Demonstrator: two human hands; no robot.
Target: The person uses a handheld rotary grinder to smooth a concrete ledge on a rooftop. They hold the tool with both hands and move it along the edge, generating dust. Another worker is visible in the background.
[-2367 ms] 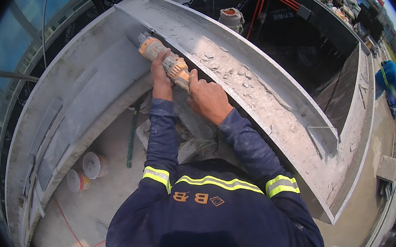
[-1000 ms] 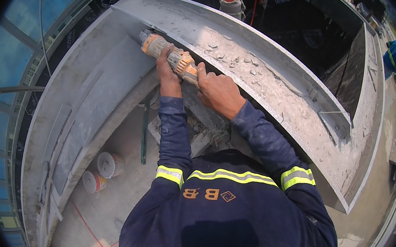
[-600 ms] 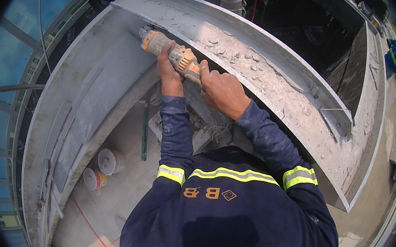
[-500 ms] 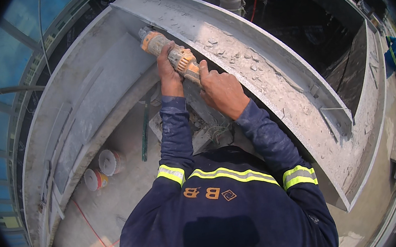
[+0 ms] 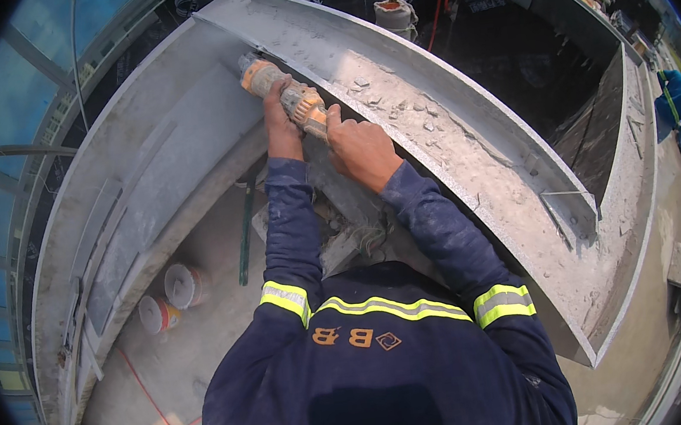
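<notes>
Both hands on orange power tool (image 5: 282, 94) — looks like grinder. Left hand (image 5: 280, 123) wrapped round front part, right hand (image 5: 360, 148) clamped on rear end. Tool nose pressed at inner edge of dusty grey ledge (image 5: 468, 166), near its far end. Step, by my read: grinding/cutting along ledge edge, mid-pass. Next move needs firm two-hand hold, steady feed along ledge. Tool body dust-caked, stubby; disc hidden.
</notes>
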